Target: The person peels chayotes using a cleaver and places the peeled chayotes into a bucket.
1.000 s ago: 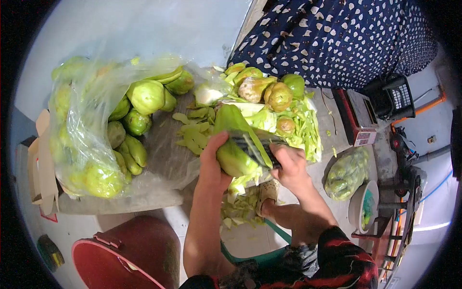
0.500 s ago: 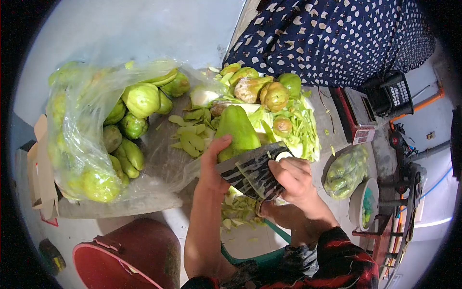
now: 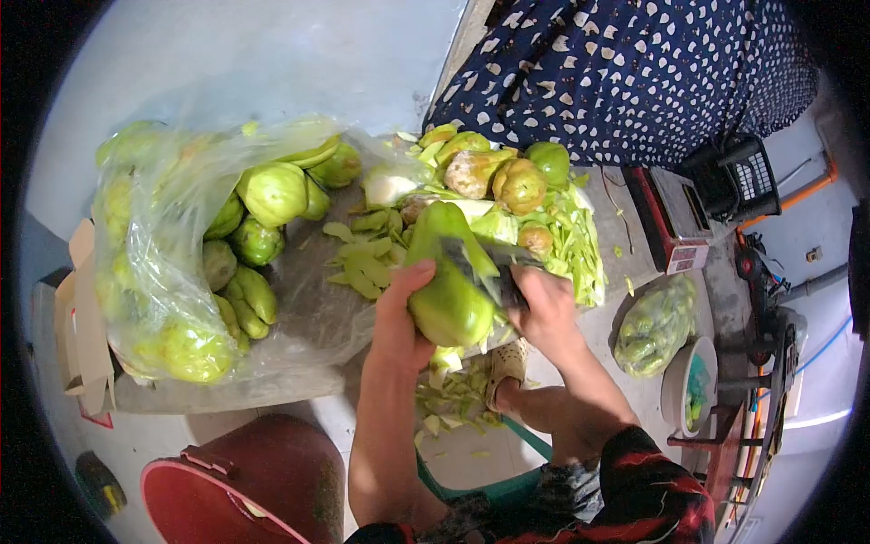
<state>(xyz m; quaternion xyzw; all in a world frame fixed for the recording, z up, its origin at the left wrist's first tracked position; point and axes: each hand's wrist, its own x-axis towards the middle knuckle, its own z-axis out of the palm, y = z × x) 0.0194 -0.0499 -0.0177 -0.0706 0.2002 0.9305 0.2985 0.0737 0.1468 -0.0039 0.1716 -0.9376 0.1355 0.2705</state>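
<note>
A large green chayote [image 3: 453,304] is held upright by my left hand [image 3: 399,313], whose fingers wrap its left side. My right hand [image 3: 544,304] grips a wide dark blade [image 3: 485,267], blurred by motion, which lies against the right side of the chayote. Behind them, peel strips [image 3: 580,236] are heaped with browned chayotes [image 3: 519,186] on top. More flat peelings [image 3: 362,263] lie on the table just left of the held chayote.
An open plastic bag [image 3: 154,272] of chayotes covers the table's left. To the right stand a red scale [image 3: 671,218], a tied bag of green pieces [image 3: 654,326] and a white bowl [image 3: 675,385]. A red bucket [image 3: 263,471] stands below. Peelings litter the floor near my foot.
The blade was lower, its broad face across the chayote's bottom half a second ago; now it is higher and seen more edge-on. More of the chayote's lower part shows.
</note>
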